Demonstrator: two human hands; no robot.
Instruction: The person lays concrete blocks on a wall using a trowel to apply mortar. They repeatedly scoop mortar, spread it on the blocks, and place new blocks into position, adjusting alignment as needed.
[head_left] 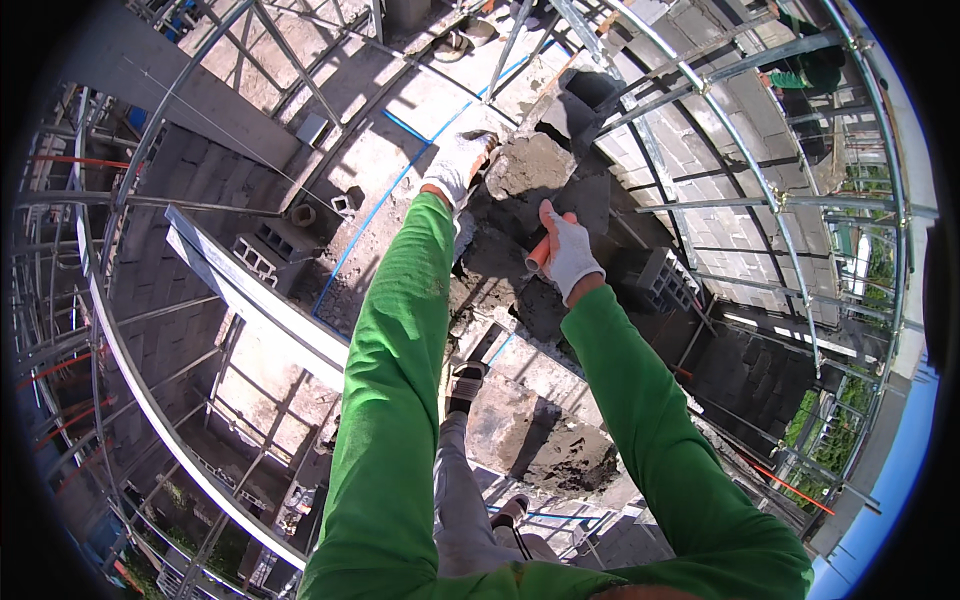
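My left hand, in a white glove with orange-brown fingertips, is beside a lump of grey mortar on the blockwork. Its fingers curl inward; what they grip, if anything, is hidden. My right hand, in a similar glove, is closed round an orange, round-ended handle, which looks like a trowel's. A flat dark grey surface lies just beyond this hand, perhaps the blade; I cannot tell. Rough wet mortar spreads over the wall between my forearms.
Metal scaffold tubes curve around the work area. A long metal beam crosses at left. Hollow concrete blocks stand right, with more blocks at left. A blue line runs along the slab. More mortar lies near my feet.
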